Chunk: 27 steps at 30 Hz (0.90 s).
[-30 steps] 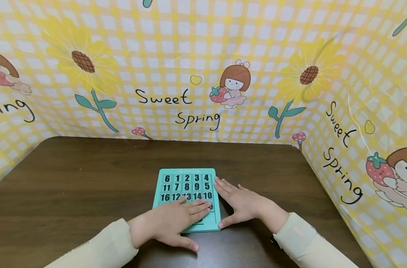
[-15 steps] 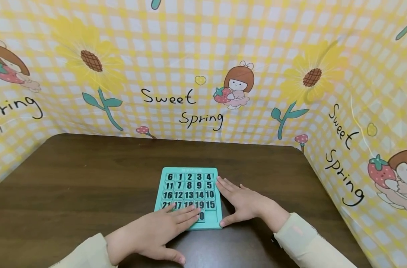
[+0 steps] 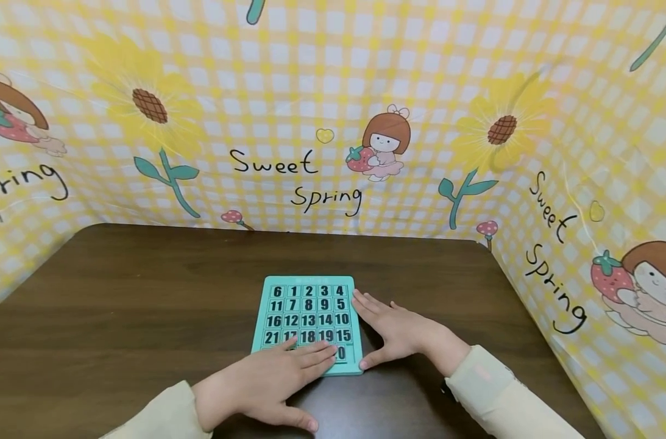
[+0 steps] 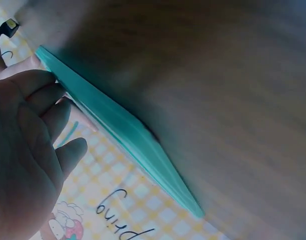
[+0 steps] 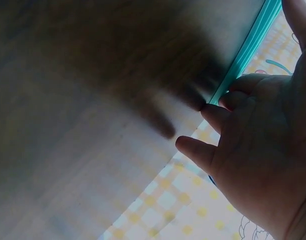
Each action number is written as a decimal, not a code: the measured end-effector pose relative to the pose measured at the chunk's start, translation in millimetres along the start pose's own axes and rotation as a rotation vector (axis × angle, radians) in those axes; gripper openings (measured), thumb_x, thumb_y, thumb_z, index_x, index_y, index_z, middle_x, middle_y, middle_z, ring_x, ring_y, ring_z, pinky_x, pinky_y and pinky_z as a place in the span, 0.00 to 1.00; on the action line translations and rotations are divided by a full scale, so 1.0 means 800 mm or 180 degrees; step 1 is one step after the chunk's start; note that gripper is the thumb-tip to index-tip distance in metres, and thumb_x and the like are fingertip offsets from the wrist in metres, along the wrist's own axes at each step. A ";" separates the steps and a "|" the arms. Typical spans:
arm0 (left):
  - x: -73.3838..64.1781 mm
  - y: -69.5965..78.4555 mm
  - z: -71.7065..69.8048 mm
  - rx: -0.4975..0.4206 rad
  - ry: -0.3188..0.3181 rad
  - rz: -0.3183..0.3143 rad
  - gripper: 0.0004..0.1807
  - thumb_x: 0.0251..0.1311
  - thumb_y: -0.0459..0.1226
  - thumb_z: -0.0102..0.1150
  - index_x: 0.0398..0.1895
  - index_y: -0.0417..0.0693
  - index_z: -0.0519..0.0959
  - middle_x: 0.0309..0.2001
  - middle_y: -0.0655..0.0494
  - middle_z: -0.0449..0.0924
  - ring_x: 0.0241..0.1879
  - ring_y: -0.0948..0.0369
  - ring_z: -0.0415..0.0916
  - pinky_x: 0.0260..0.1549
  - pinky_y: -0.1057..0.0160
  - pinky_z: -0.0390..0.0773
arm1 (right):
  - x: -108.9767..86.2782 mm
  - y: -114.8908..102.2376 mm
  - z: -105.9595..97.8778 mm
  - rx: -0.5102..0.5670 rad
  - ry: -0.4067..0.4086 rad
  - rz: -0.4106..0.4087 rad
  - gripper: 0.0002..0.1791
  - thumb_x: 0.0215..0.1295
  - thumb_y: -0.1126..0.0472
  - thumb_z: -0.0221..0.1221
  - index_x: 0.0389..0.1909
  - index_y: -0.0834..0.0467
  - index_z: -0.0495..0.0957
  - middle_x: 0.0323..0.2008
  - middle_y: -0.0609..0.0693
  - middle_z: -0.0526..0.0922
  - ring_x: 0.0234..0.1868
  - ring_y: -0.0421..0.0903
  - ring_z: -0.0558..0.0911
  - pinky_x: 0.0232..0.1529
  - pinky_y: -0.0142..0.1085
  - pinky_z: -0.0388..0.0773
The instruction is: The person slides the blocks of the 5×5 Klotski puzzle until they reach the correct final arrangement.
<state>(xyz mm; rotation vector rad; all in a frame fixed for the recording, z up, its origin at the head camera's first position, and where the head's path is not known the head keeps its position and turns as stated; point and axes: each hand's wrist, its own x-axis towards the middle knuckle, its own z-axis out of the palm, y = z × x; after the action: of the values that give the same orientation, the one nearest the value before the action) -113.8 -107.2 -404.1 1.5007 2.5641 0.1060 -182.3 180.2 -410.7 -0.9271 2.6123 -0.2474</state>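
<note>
A turquoise sliding number puzzle (image 3: 309, 280) lies flat on the table, its numbered tiles face up. Over its bottom row reaches my left hand (image 3: 267, 381), fingers straight and together, thumb spread out. The fingertips press on the tiles there and hide most of that row; the 20 tile (image 3: 341, 354) shows in the lower right corner. My right hand (image 3: 401, 332) rests along the puzzle's right side, fingertips at the upper edge and thumb at the lower corner. In the right wrist view, the fingers meet the puzzle's side wall (image 5: 253, 47).
The brown wooden table (image 3: 146, 292) extends to both sides of the puzzle. A yellow checked cloth (image 3: 289, 79) with printed flowers and lettering hangs behind and at both sides of the table.
My left hand drew back off the fourth row, then moved right along the bottom row. The 20 tile slid right into the corner. My right hand stayed at the puzzle's side.
</note>
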 end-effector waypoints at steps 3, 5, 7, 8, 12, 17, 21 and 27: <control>0.012 0.004 0.000 0.0070 -0.0006 0.0031 0.50 0.63 0.73 0.34 0.78 0.50 0.58 0.79 0.58 0.52 0.78 0.59 0.52 0.68 0.40 0.64 | 0.000 0.004 0.001 -0.0026 0.0016 -0.0011 0.66 0.52 0.23 0.60 0.80 0.54 0.39 0.81 0.48 0.34 0.81 0.51 0.42 0.72 0.66 0.52; 0.019 0.005 -0.001 0.0139 -0.0019 0.0054 0.50 0.63 0.73 0.34 0.78 0.50 0.58 0.79 0.57 0.52 0.78 0.59 0.51 0.68 0.40 0.64 | -0.001 0.006 0.000 -0.0012 0.0028 -0.0023 0.66 0.52 0.23 0.60 0.80 0.54 0.39 0.81 0.48 0.34 0.81 0.52 0.43 0.72 0.66 0.52; 0.022 0.006 -0.002 0.0201 -0.0029 0.0062 0.50 0.63 0.73 0.33 0.78 0.49 0.58 0.79 0.57 0.52 0.78 0.59 0.51 0.69 0.41 0.64 | 0.000 0.006 0.000 -0.0004 0.0046 -0.0034 0.66 0.53 0.23 0.60 0.80 0.54 0.39 0.81 0.48 0.35 0.81 0.52 0.43 0.72 0.66 0.52; 0.023 0.006 -0.002 0.0216 -0.0036 0.0059 0.50 0.63 0.73 0.33 0.78 0.49 0.57 0.79 0.57 0.52 0.78 0.59 0.51 0.69 0.41 0.63 | 0.000 0.006 0.000 0.0009 0.0049 -0.0038 0.65 0.53 0.24 0.60 0.80 0.54 0.39 0.81 0.48 0.35 0.81 0.52 0.43 0.72 0.66 0.52; 0.014 0.003 -0.004 0.0146 -0.0060 0.0001 0.51 0.63 0.74 0.35 0.78 0.49 0.57 0.80 0.57 0.51 0.79 0.59 0.50 0.70 0.41 0.62 | 0.000 0.003 0.001 0.0032 0.0053 -0.0059 0.65 0.53 0.24 0.59 0.80 0.54 0.39 0.81 0.49 0.36 0.81 0.52 0.43 0.71 0.66 0.53; -0.009 -0.006 -0.003 0.0026 0.0010 -0.0133 0.52 0.61 0.74 0.36 0.78 0.49 0.57 0.80 0.57 0.51 0.78 0.57 0.51 0.69 0.39 0.62 | 0.000 0.000 0.004 0.0069 0.0031 -0.0050 0.65 0.53 0.24 0.60 0.80 0.53 0.39 0.81 0.48 0.35 0.81 0.52 0.43 0.72 0.66 0.52; -0.025 -0.012 -0.004 -0.0030 0.0116 -0.0226 0.52 0.61 0.73 0.38 0.77 0.48 0.58 0.79 0.56 0.53 0.78 0.56 0.52 0.68 0.38 0.62 | -0.003 0.000 0.004 0.0090 0.0031 0.0022 0.66 0.52 0.24 0.61 0.80 0.52 0.38 0.81 0.46 0.34 0.81 0.50 0.42 0.73 0.65 0.51; -0.047 -0.015 0.000 -0.0070 0.0191 -0.0319 0.51 0.62 0.73 0.38 0.77 0.48 0.59 0.79 0.55 0.54 0.77 0.55 0.54 0.66 0.37 0.64 | -0.002 0.001 0.001 0.0107 0.0006 0.0002 0.66 0.52 0.24 0.61 0.81 0.52 0.38 0.81 0.46 0.34 0.81 0.50 0.41 0.73 0.65 0.50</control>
<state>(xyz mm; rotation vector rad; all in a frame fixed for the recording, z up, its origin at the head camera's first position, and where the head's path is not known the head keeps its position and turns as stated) -106.5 -145.8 -401.6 1.3789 2.6704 0.1684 -181.0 182.1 -411.1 -0.9149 2.6020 -0.2913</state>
